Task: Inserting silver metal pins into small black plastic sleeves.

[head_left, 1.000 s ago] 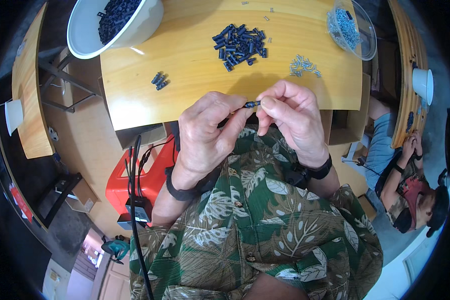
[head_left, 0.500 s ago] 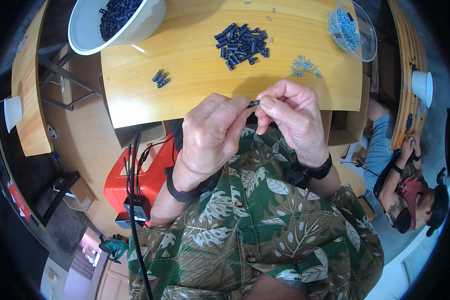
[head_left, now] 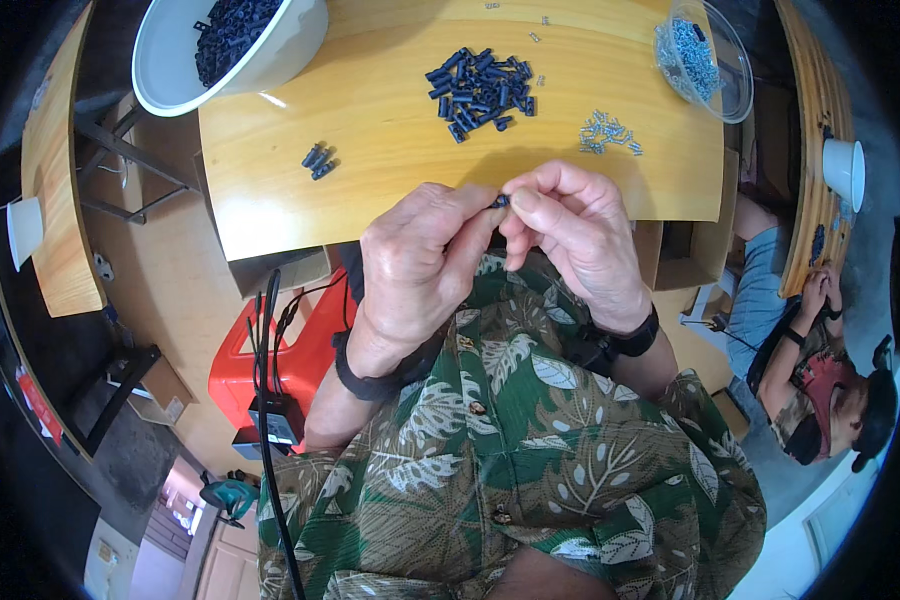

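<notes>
Black and small, held at the centre of the frame, seen against the lower edge of the worktop: a plastic part, pinched from one side by the left hand and from the other by the right hand, with both closed on it in a fine grip. Shifted leftward on the right side since half a second ago, narrowing the gap and leaving less of the part showing. Probably pressed together or seated deeper, to judge by that; cannot tell whether fully home, being mostly hidden. Left unchanged: the pile of black parts at upper centre, the smaller black group at upper left, and the loose metal pieces at upper right.
</notes>
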### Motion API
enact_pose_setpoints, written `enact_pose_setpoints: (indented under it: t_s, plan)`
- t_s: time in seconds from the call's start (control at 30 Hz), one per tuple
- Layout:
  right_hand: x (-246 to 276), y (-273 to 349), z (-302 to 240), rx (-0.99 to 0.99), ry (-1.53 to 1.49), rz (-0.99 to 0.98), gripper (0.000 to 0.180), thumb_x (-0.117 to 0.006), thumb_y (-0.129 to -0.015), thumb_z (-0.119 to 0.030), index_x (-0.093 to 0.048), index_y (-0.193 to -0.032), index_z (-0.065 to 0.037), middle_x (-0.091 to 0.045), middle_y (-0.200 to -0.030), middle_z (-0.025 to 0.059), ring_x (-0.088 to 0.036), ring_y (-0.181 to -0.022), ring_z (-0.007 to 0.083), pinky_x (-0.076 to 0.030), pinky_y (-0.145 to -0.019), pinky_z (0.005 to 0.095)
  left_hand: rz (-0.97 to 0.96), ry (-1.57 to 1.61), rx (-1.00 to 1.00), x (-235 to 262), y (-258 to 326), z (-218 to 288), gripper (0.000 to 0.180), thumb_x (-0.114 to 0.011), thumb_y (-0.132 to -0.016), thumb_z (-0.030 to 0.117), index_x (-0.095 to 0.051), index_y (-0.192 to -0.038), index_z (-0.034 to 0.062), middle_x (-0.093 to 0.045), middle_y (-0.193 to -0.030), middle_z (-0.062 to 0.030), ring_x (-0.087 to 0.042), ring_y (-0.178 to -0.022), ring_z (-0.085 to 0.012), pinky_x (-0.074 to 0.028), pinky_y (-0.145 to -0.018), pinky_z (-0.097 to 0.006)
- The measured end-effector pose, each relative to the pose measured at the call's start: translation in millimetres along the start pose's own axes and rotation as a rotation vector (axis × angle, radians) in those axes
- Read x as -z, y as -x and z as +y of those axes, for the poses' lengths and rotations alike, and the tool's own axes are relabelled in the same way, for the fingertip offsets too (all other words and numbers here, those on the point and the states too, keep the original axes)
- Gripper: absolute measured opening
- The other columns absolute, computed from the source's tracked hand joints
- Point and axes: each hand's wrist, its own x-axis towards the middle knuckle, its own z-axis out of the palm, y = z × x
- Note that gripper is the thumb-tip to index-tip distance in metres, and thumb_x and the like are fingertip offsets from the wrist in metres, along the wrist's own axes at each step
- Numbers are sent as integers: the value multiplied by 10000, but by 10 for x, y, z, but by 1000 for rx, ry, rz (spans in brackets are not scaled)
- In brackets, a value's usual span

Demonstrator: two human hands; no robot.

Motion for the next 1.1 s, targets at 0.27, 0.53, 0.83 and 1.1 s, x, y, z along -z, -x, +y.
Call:
enact_pose_setpoints:
  t_s: [0.27,0.53,0.83,1.1]
  plan:
    - [58,13,-110,-6,-64,-116,176,-624,-959,-130,-649,-1002,39,-680,-807,120,-654,-643,133,-569,-575,280,-48,138,101,99,-35,121,198,-793,-761,-3,-714,-943,-7,-718,-818,-109,-688,-720,-170,-521,-647,-255]
    - [0,-21,-129,-8,-38,-128,153,-645,-947,-136,-617,-941,15,-635,-727,69,-598,-589,107,-515,-510,243,-28,116,79,157,-45,170,168,-784,-756,-19,-709,-906,-9,-701,-786,-115,-672,-687,-181,-510,-618,-270]
    - [-35,-68,-143,-25,1,-128,145,-650,-943,-136,-597,-894,-10,-574,-667,24,-520,-540,71,-438,-467,207,61,26,-94,97,-25,103,180,-766,-745,-45,-691,-905,-9,-680,-767,-118,-656,-654,-207,-509,-602,-286]
    - [15,-135,-145,-54,66,-140,208,-686,-924,-196,-598,-908,-9,-568,-708,2,-504,-550,57,-413,-478,206,25,84,17,82,-55,50,193,-761,-709,-52,-689,-881,-4,-639,-712,-121,-637,-654,-272,-517,-613,-344]
